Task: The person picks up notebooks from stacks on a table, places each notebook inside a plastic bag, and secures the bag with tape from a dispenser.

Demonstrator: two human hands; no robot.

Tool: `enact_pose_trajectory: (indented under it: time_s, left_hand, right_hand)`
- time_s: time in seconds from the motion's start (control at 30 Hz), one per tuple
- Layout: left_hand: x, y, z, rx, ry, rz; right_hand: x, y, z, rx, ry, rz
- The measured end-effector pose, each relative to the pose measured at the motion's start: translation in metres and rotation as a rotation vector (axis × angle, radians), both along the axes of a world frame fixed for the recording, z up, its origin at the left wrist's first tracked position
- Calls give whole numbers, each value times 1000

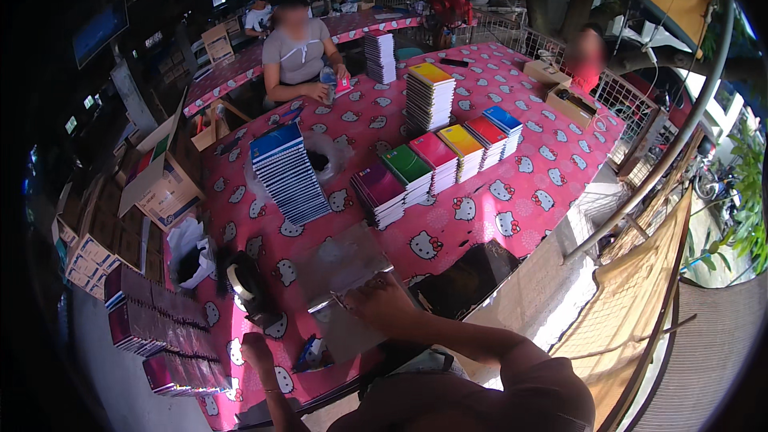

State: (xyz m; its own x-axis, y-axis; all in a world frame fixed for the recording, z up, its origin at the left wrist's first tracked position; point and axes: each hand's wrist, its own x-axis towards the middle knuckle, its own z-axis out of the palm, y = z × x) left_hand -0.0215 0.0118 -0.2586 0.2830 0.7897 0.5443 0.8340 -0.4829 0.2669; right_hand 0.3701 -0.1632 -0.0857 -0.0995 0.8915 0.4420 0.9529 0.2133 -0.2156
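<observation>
My right hand (380, 302) is over a greyish, see-through plastic sheet (340, 260) that lies near the front edge of the table. Its fingers are closed on the sheet by a bright, shiny fold. My left hand (257, 349) is further left, curled by the table's front edge, and whatever it may hold is hidden. Beyond it stands a dark tape dispenser (250, 288). A small blue-edged packet (312, 354) lies between my hands. Past the plastic sheet rises a tall stack of blue spiral notebooks (290, 176).
A row of notebook stacks (432, 162) in several colours crosses the pink patterned table (552, 156). Taller stacks stand behind it. Purple notebooks (164, 332) and cardboard boxes (164, 188) are at the left. Across the table a person (296, 56) handles a pink notebook. Another person (586, 60) is far right.
</observation>
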Motion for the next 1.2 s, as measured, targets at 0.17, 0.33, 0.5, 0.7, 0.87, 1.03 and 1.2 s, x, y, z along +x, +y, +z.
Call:
enact_pose_trajectory:
  time_s: [0.17,0.33,0.5,0.7,0.87,1.03,1.2]
  left_hand:
    - [100,-34,99,-452,-690,-357]
    - [160,-51,132,-641,-683,-629]
    - [191,-46,136,-800,-650,-879]
    - [216,-28,149,-612,-360,-953]
    - [211,-18,150,-657,-305,-1006]
    - [223,-26,148,-452,-202,-895]
    - [261,-38,152,-344,-163,-951]
  right_hand:
    - [-1,-10,3,16,62,-112]
    - [4,-15,3,-83,27,-167]
    - [-6,-9,17,-142,-13,-109]
    - [-2,2,2,-132,-10,-45]
    - [40,-25,20,-32,379,-146]
    - [79,-16,-55,-230,495,82]
    - [72,-9,-68,-129,178,314]
